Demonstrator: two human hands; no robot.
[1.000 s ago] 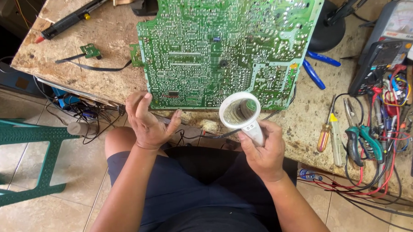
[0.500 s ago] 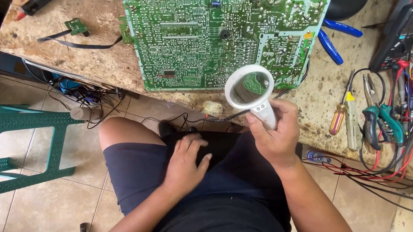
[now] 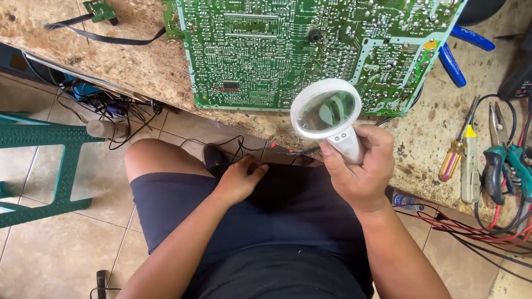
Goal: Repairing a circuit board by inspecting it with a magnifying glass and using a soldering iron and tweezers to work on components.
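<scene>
White magnifier (image 3: pixel 326 112) gripped in right hand (image 3: pixel 361 175); left hand (image 3: pixel 239 180) seemingly empty on lap

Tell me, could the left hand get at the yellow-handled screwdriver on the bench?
Probably not easily: the left hand rests on the lap, and the right hand with the magnifying glass sits between it and the screwdriver.

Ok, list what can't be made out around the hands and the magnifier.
- Left hand, head view: fingertips curl into the dark lap; whether they touch a wire can't be told.
- Magnifying glass in right hand: the image in its lens is blurred.
- Circuit board: top cut off by the frame; component markings too small.
</scene>
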